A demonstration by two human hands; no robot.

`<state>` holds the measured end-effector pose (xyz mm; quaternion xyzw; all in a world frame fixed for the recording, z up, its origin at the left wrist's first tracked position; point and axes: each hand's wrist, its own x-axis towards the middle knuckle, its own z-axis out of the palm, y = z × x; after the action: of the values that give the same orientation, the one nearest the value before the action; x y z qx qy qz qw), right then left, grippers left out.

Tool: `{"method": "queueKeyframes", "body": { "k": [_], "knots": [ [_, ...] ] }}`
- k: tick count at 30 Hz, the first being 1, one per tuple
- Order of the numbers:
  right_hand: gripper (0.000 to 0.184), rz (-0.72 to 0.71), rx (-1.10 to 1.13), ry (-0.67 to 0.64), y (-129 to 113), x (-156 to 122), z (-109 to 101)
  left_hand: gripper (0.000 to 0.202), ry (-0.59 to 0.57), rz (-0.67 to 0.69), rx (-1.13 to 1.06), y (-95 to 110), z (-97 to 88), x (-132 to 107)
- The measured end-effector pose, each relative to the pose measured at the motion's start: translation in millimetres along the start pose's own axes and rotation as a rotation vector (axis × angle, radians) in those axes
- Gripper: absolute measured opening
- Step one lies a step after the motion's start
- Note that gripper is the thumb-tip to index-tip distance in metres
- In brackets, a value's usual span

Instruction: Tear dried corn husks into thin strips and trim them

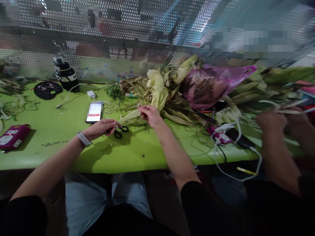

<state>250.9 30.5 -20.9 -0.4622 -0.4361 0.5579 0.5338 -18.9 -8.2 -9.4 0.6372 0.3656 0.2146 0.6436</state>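
Between my two hands a strip of pale corn husk (129, 116) is stretched above the green table. My left hand (104, 126), with a watch on the wrist, pinches its lower left end. The other end is pinched in my right hand (149, 114), held higher and farther right. Black-handled scissors (119, 131) lie on the table just below the strip, their blades hidden. Behind my right hand rises a heap of corn husks (157, 87), some pale yellow and some dry and brown.
A lit phone (94, 112), a black bottle (65, 73) and a purple power strip (15, 137) are on the left. At right are a pink plastic bag (209, 85), a cabled purple device (221, 135) and a co-worker's hands (272, 123). Perforated metal (137, 39) stands behind.
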Motion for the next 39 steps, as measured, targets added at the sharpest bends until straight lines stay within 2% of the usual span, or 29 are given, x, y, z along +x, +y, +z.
{"method": "queueKeyframes", "body": {
  "k": [5,12,16,19,23,29,34,39],
  "knots": [
    [0.032,0.085,0.076,-0.005,2,1,7,0.027,0.029,0.005,-0.086,-1,-7.7,-1],
    [0.017,0.132,0.218,-0.028,2,5,10,0.024,0.089,0.010,-0.233,1,-12.5,2],
    [0.030,0.021,0.286,-0.162,-1,3,13,0.021,0.306,0.051,-0.376,7,-15.3,10],
    [0.029,-0.013,0.112,-0.133,2,1,16,0.017,0.439,0.065,-0.485,11,-17.8,18],
    [0.020,-0.024,-0.096,-0.054,8,3,16,0.014,0.501,0.118,-0.543,11,-18.4,22],
    [0.023,-0.032,-0.239,-0.089,1,7,15,0.018,0.471,0.316,-0.576,13,-19.9,12],
    [0.014,-0.036,-0.435,-0.123,-11,12,17,0.017,0.450,0.373,-0.619,13,-25.1,6],
    [0.014,-0.235,-0.832,-0.040,-28,17,12,0.016,0.464,0.392,-0.660,16,-26.0,0]
  ]
}}
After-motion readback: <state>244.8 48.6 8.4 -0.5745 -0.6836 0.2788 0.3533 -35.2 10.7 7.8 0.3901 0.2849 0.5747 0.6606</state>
